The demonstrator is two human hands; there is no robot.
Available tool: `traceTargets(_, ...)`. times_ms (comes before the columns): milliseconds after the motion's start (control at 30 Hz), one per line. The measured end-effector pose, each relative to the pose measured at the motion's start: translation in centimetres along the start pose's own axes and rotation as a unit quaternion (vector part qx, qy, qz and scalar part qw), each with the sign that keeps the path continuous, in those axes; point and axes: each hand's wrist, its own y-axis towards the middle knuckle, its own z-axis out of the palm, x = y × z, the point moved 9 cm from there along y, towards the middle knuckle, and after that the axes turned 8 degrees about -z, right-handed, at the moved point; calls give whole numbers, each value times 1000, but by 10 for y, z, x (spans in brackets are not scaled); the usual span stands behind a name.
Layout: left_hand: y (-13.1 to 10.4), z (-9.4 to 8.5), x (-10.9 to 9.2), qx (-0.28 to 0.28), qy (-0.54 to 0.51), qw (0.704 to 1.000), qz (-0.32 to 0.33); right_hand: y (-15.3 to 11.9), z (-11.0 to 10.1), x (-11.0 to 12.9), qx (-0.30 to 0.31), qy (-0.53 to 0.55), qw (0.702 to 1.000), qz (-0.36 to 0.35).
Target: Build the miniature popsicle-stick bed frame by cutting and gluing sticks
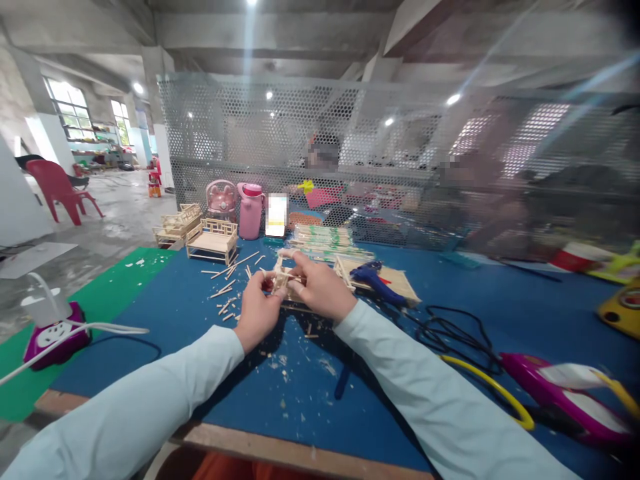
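In the head view my left hand (257,303) and my right hand (323,287) meet over the table, fingers closed around a small frame of thin wooden sticks (281,275). Fingers cover much of that frame. Right of my right hand, a blue glue gun (381,285) lies on a flat panel of sticks (407,285). Short cut sticks (226,288) and pale shavings are scattered left of my left hand. Farther back on the left stands a miniature bench-like stick model (213,240), with another stick model (180,223) beside it.
Bundled sticks (325,239), a pink jug (251,213) and a lit phone (276,215) line the back. Behind them rises a perforated metal screen (280,133), with blurred people beyond. Purple power strips (57,340) (575,393) and black cables (455,330) lie at the sides.
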Motion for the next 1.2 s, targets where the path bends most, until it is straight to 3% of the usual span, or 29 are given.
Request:
traceTargets(667,1,1,-3,33,-40,999,3,-1,-3,8,-1,-19,1000,-17)
traceTargets(833,1,1,-5,33,-50,998,-1,-1,-3,9,7,-4,999,-40)
traceTargets(1200,0,0,-2,16,-27,999,14,0,-2,4,5,4,1000,-22)
